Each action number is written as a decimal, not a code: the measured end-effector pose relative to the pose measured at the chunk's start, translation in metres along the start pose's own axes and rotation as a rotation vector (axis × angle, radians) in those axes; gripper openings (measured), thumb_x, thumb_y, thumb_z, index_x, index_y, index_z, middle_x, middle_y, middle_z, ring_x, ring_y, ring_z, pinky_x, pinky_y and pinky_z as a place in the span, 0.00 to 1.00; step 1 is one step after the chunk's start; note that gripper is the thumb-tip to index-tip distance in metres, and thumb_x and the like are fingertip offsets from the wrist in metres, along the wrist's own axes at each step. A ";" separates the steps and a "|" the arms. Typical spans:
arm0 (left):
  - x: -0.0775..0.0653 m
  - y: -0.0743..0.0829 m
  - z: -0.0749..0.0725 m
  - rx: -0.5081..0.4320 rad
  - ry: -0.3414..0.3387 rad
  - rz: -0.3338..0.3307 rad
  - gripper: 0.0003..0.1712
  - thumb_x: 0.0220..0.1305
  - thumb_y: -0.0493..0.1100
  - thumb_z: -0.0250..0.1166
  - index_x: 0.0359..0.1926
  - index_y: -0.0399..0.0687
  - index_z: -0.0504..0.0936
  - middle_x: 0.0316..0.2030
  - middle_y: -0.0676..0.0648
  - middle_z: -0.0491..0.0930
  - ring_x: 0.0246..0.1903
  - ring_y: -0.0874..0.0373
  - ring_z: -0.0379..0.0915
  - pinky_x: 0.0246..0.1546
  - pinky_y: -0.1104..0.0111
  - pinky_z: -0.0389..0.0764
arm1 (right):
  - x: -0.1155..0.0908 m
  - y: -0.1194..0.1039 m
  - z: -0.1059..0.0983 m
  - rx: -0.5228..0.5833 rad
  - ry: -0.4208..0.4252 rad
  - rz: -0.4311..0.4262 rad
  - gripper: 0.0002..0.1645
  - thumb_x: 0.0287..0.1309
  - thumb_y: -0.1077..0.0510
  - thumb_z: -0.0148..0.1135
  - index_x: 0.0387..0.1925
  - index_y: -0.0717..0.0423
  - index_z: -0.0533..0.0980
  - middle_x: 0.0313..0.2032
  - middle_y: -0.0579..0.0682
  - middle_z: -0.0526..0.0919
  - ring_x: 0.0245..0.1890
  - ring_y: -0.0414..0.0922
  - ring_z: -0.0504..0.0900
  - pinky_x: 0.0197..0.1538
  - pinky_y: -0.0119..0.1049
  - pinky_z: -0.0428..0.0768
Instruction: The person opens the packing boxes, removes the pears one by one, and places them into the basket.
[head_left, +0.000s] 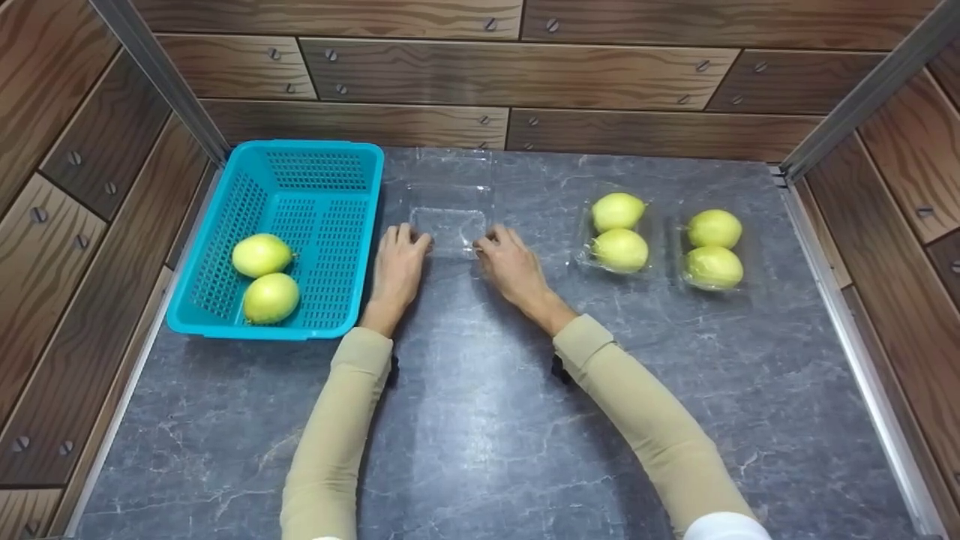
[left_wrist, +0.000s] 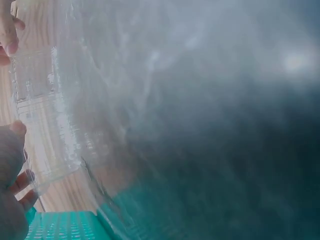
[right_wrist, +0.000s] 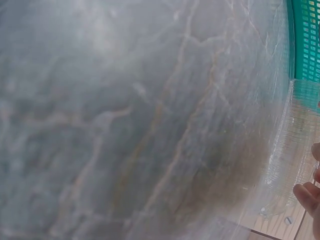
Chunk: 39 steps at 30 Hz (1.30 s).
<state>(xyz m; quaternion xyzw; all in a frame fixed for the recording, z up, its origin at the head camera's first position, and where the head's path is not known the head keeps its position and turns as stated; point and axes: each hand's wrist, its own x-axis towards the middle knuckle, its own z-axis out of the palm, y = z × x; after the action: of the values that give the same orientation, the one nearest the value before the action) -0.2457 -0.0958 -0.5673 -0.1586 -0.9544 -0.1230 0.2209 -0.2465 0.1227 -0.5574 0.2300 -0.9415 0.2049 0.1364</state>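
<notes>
A clear plastic clamshell container (head_left: 450,225) lies with its lid folded back, away from the person. The left hand (head_left: 400,262) pinches its left side near the front corner, beside the basket. At the opposite front corner the right hand (head_left: 514,266) pinches the rim between thumb and fingers. In the left wrist view the ribbed plastic of the container (left_wrist: 45,115) spans the two hands. The right wrist view catches only the fingertips (right_wrist: 305,196) at the container's side (right_wrist: 282,165). No fruit shows inside this container.
A teal basket (head_left: 367,240) at the left has two yellow-green fruits (head_left: 262,255) inside. To the right stand two clear containers, each with two such fruits (head_left: 621,250), (head_left: 714,267). Wood-patterned walls (head_left: 517,75) enclose the grey marbled table (head_left: 480,420).
</notes>
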 end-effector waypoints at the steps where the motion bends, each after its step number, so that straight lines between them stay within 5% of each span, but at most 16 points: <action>1: 0.000 0.000 0.000 -0.004 -0.001 -0.004 0.08 0.73 0.38 0.58 0.44 0.41 0.83 0.43 0.35 0.79 0.44 0.39 0.74 0.54 0.49 0.80 | 0.001 0.000 0.000 -0.002 -0.003 0.002 0.11 0.74 0.57 0.61 0.49 0.56 0.85 0.49 0.56 0.83 0.50 0.55 0.84 0.46 0.48 0.91; 9: 0.000 0.001 0.001 -0.019 -0.001 -0.022 0.09 0.73 0.34 0.60 0.48 0.39 0.84 0.47 0.33 0.80 0.50 0.37 0.76 0.58 0.48 0.81 | 0.002 0.000 0.001 -0.001 0.021 0.000 0.11 0.74 0.57 0.61 0.49 0.56 0.85 0.50 0.56 0.83 0.51 0.56 0.85 0.47 0.51 0.90; 17: -0.001 0.016 -0.004 0.003 -0.004 -0.015 0.28 0.71 0.56 0.68 0.61 0.40 0.80 0.57 0.35 0.80 0.64 0.36 0.75 0.74 0.48 0.74 | -0.004 0.005 -0.006 0.019 0.046 -0.005 0.24 0.67 0.56 0.69 0.61 0.59 0.77 0.57 0.59 0.80 0.53 0.57 0.84 0.44 0.49 0.91; 26: -0.012 0.033 -0.028 0.092 -0.037 0.067 0.38 0.73 0.64 0.63 0.69 0.42 0.75 0.62 0.37 0.80 0.66 0.37 0.76 0.75 0.48 0.73 | -0.018 0.020 -0.024 -0.049 0.072 -0.060 0.31 0.66 0.46 0.71 0.64 0.56 0.76 0.57 0.59 0.81 0.52 0.56 0.83 0.43 0.48 0.90; 34: -0.027 0.045 -0.057 0.181 -0.119 0.091 0.41 0.72 0.67 0.62 0.73 0.46 0.73 0.65 0.38 0.78 0.67 0.40 0.74 0.75 0.48 0.73 | -0.044 0.038 -0.043 -0.108 0.018 -0.023 0.36 0.64 0.42 0.71 0.66 0.56 0.75 0.60 0.60 0.80 0.58 0.58 0.82 0.51 0.52 0.90; 39: -0.040 0.041 -0.073 0.256 -0.053 0.141 0.41 0.68 0.69 0.66 0.70 0.47 0.75 0.62 0.39 0.80 0.62 0.42 0.76 0.69 0.49 0.77 | -0.058 0.046 -0.060 -0.166 0.013 -0.039 0.37 0.64 0.41 0.71 0.67 0.56 0.74 0.60 0.60 0.80 0.60 0.59 0.81 0.57 0.54 0.87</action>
<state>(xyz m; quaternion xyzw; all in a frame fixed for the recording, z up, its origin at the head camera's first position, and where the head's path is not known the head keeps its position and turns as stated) -0.1694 -0.0900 -0.5151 -0.1987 -0.9544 0.0198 0.2221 -0.2096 0.2083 -0.5401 0.2351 -0.9497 0.1251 0.1649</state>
